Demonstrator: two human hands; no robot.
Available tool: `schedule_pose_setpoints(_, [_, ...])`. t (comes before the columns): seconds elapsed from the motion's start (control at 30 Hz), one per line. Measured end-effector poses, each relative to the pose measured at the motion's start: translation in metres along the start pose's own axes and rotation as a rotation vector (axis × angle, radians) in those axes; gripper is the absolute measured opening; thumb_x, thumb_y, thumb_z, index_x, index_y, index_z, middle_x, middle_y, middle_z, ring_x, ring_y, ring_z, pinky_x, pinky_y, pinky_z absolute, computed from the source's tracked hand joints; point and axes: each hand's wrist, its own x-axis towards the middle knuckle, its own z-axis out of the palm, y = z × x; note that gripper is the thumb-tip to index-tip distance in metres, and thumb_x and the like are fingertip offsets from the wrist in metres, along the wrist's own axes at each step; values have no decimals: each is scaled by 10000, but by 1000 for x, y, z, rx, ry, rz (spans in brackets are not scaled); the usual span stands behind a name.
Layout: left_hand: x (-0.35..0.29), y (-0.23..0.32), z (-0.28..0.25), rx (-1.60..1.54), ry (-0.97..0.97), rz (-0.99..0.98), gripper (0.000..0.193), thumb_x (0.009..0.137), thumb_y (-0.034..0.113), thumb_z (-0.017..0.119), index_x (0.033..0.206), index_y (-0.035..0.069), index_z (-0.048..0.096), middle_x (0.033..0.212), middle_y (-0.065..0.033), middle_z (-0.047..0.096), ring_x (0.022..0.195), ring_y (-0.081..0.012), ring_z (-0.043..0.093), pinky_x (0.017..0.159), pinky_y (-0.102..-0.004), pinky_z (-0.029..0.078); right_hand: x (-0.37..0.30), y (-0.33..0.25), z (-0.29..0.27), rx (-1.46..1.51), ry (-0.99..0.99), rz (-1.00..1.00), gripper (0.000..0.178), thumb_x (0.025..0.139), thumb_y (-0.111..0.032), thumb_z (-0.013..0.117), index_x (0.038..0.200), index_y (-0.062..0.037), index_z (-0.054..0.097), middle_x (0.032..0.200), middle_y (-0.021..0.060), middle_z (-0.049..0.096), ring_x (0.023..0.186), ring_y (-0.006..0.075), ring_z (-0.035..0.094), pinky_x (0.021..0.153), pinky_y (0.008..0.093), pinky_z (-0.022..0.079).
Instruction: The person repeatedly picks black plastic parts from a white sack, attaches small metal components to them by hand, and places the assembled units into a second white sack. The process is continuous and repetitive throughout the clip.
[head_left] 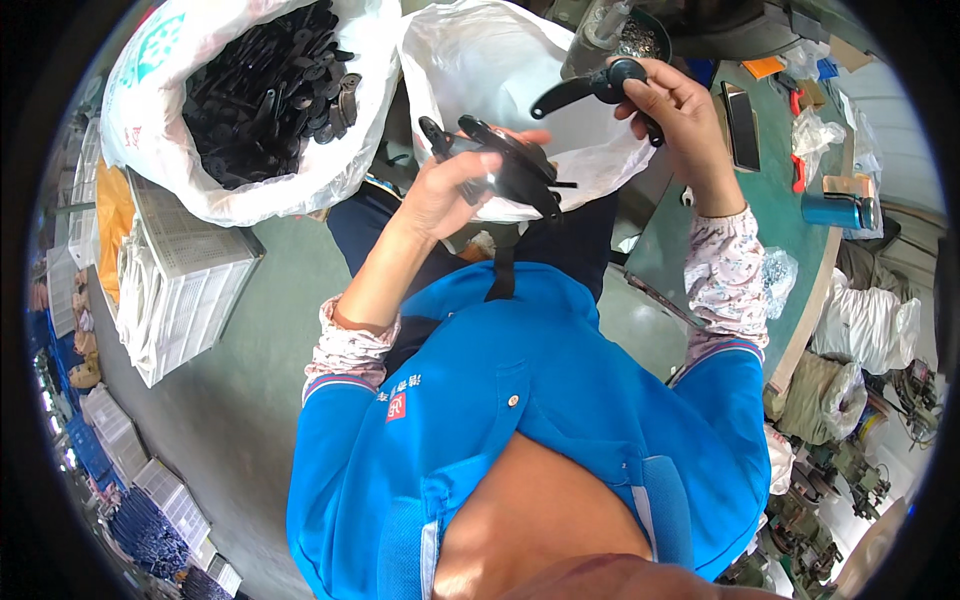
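My left hand is closed around a bunch of several black lever-shaped parts with round ends, held over the near rim of a white plastic bag. In my right hand, higher and to the right, a single black lever part is pinched at its round disc. Its slim arm points left across that bag, and a short end shows below my fingers. The two hands are apart. At the upper left, another white bag is open and filled with a heap of similar black parts.
On the right is a green worktable with a dark phone, a blue box and red-handled tools. A dark bowl of small metal pieces sits at the top. White plastic crates stand on the floor to the left.
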Motion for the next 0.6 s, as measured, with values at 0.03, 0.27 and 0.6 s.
schedule_pose_setpoints(0.03, [2,1,1,58,20,-3,333,825,112,582,1116,-51,586,1230,-251,542,1090,-336,581,961,-435,463,0,-5,-3,-98,13,-13,299,919,-190,582,1180,-48,618,843,-5,639,697,49,562,564,180,415])
schedule_pose_setpoints(0.27, [20,-9,6,229,192,-12,312,817,109,590,1084,-49,623,1014,-113,665,927,-179,620,852,-310,482,4,-10,-1,-197,-61,-21,302,926,-174,564,1209,-84,618,868,12,622,710,55,559,553,197,427])
schedule_pose_setpoints(0.6, [26,-8,12,52,182,0,326,839,170,597,1114,-4,570,1165,-214,598,1045,-275,613,913,-410,499,13,-19,-7,41,173,-136,336,917,-117,587,1245,-48,575,930,46,635,851,119,649,660,215,517])
